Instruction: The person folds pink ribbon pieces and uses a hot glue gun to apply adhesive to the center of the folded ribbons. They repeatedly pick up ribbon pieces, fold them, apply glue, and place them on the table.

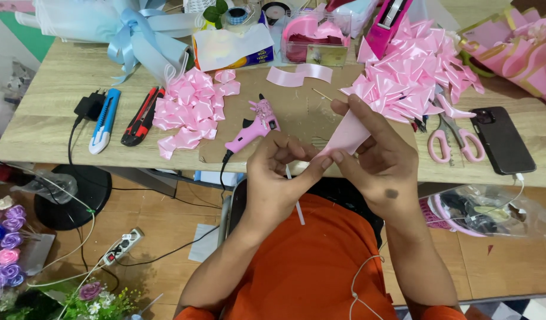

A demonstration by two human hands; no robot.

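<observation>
1. The folded piece of pale pink satin ribbon (347, 136) has a pointed cone shape with a shiny surface. It is held in the air above the near edge of the table, between both hands.
2. The right hand (382, 160) is mostly closed; its thumb and fingers pinch the ribbon piece at the wide upper part.
3. The left hand (279, 178) is also nearly closed, and its fingertips pinch the narrow lower end of the same piece, where a thin white stick (295, 201) hangs down.
4. On the light wooden table (48, 101) lie a pink glue gun (252, 127), two heaps of folded pink ribbon pieces, pink-handled scissors (454, 139) and a black phone (501, 139).
5. The floor below is wooden.
</observation>
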